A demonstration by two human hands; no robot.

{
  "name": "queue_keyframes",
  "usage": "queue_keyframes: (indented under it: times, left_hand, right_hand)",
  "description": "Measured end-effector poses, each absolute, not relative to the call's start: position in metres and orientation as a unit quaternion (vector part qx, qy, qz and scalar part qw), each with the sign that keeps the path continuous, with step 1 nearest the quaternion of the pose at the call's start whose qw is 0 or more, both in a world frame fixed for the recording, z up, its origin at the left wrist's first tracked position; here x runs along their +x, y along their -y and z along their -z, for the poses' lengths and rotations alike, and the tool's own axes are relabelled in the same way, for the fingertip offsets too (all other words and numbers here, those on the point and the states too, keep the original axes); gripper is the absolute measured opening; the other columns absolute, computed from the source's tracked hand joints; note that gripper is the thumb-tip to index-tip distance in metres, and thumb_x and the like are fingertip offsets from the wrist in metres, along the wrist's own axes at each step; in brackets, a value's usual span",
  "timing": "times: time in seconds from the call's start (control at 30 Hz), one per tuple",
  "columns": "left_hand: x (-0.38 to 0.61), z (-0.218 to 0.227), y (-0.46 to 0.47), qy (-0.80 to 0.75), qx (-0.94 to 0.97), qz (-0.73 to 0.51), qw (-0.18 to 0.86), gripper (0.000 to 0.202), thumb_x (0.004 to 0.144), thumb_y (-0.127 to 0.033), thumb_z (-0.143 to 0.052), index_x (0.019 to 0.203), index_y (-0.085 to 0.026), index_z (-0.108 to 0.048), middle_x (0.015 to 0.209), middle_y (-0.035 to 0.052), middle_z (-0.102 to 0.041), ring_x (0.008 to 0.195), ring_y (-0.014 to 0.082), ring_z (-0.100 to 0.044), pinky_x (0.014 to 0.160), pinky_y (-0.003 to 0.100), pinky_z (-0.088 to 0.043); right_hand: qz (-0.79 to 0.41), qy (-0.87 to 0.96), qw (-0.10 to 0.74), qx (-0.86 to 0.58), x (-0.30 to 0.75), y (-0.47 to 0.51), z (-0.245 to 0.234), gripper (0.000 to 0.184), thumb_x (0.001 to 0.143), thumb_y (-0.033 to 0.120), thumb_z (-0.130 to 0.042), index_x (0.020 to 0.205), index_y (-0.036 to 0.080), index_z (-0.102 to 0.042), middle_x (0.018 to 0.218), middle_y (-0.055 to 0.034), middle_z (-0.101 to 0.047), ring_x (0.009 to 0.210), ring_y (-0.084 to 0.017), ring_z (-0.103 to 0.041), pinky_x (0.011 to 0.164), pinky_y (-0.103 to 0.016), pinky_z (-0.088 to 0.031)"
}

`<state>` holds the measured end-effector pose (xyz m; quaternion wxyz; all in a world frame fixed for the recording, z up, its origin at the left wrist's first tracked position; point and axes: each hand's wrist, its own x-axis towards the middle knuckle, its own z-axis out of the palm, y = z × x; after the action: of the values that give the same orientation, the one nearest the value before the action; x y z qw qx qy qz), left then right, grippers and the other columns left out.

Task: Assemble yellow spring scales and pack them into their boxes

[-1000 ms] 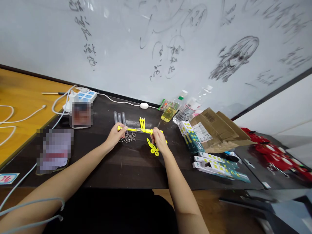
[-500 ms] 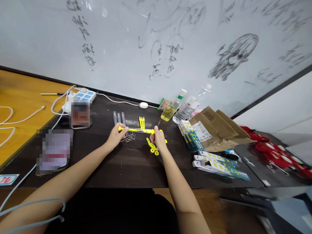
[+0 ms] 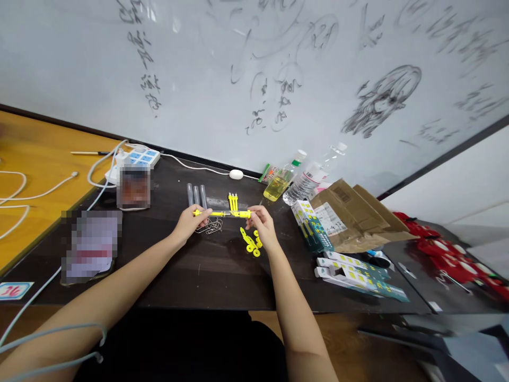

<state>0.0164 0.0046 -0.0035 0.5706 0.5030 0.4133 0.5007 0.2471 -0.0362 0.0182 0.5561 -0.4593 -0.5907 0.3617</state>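
Observation:
A slim clear tube with yellow ends and yellow parts inside (image 3: 222, 214) is held level above the dark table, spanning both hands. My left hand (image 3: 190, 220) is closed round its left end, thumb along the tube. My right hand (image 3: 263, 223) pinches the right end at the yellow collar, its other fingers curled. Below the left hand lie several metal hooks (image 3: 212, 226). Three clear tubes (image 3: 196, 194) stand in a row behind it. Behind the held tube are several yellow rods with pale tips (image 3: 233, 201). Yellow rings and small yellow parts (image 3: 250, 244) lie below the right hand.
To the right are printed boxes (image 3: 312, 225), more flat boxes (image 3: 361, 273) and an opened cardboard carton (image 3: 353, 212). Two bottles (image 3: 282, 180) stand near the whiteboard (image 3: 199, 95). A power strip (image 3: 143, 158), cables and a blurred phone (image 3: 93, 246) are at left.
My right hand has shifted slightly right and its fingers have loosened, showing more of the yellow collar and the yellow parts below. The left hand keeps its hold.

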Motion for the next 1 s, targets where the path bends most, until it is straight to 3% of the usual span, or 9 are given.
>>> queue_keyframes:
  times: [0.13, 0.37, 0.5, 0.7, 1.0]
  left_hand:
    - [0.009, 0.001, -0.009, -0.412, 0.615, -0.436, 0.512, 0.032, 0.068, -0.043, -0.072, 0.063, -0.015, -0.059, 0.059, 0.0035, -0.063, 0.049, 0.0097, -0.052, 0.049, 0.021, -0.039]
    - [0.009, -0.001, -0.002, -0.354, 0.731, -0.359, 0.459, 0.036, 0.080, -0.043, -0.059, 0.106, -0.019, -0.067, 0.069, -0.0009, -0.061, 0.059, 0.0104, -0.052, 0.056, 0.021, -0.040]
    - [0.011, -0.005, 0.001, -0.359, 0.757, -0.369, 0.402, 0.035, 0.080, -0.040, -0.059, 0.107, -0.020, -0.067, 0.076, 0.0001, -0.065, 0.067, 0.0131, -0.055, 0.064, 0.024, -0.043]
    - [0.011, -0.004, 0.002, -0.346, 0.771, -0.393, 0.362, 0.030, 0.082, -0.038, -0.058, 0.104, -0.020, -0.067, 0.102, 0.0044, -0.070, 0.084, 0.0175, -0.062, 0.078, 0.029, -0.046]
    - [0.008, -0.002, 0.004, -0.384, 0.822, -0.336, 0.253, 0.030, 0.082, -0.043, -0.057, 0.104, -0.025, -0.066, 0.084, 0.0001, -0.067, 0.072, 0.0155, -0.060, 0.065, 0.024, -0.042]
  right_hand:
    - [-0.358, 0.577, 0.584, -0.445, 0.250, 0.037, -0.020, 0.021, 0.080, 0.037, -0.061, 0.091, 0.021, -0.052, 0.071, 0.0039, -0.055, 0.058, -0.009, -0.056, 0.053, -0.022, -0.050]
    - [-0.362, 0.564, 0.602, -0.434, 0.252, 0.033, -0.019, 0.024, 0.079, 0.038, -0.064, 0.090, 0.021, -0.050, 0.072, 0.0042, -0.056, 0.058, -0.009, -0.057, 0.052, -0.022, -0.051]
    - [-0.361, 0.568, 0.599, -0.434, 0.254, 0.031, -0.017, 0.024, 0.080, 0.039, -0.062, 0.091, 0.022, -0.050, 0.069, 0.0051, -0.056, 0.054, -0.008, -0.056, 0.052, -0.023, -0.050]
    - [-0.353, 0.570, 0.600, -0.436, 0.252, 0.031, -0.016, 0.026, 0.080, 0.042, -0.062, 0.089, 0.021, -0.049, 0.068, 0.0057, -0.054, 0.052, -0.007, -0.054, 0.051, -0.023, -0.049]
    - [-0.369, 0.559, 0.604, -0.433, 0.249, 0.030, -0.012, 0.025, 0.081, 0.042, -0.062, 0.088, 0.022, -0.048, 0.072, 0.0050, -0.054, 0.054, -0.007, -0.054, 0.051, -0.022, -0.049]
